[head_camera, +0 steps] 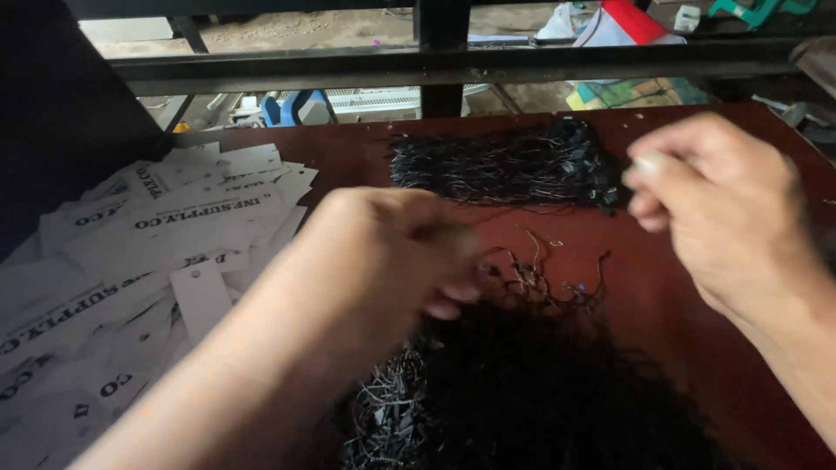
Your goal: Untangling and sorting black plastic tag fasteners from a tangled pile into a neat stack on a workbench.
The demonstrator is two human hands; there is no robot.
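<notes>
White rectangular paper tags (pixel 174 235) lie piled left of both hands (pixel 409 252).

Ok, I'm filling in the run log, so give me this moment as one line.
left hand: over black string pile | right hand: pinching something small, blurred | white paper tags: heaped left | table: reddish-brown

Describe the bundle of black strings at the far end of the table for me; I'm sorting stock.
The bundle of black strings lies flat on the reddish-brown table, strands running side by side, left to right. They look like thin cord with pale flecks, small dark ends bunched at the right. Neither hand clearly touches it; the right hand hovers, blurred, beside that end.
</notes>
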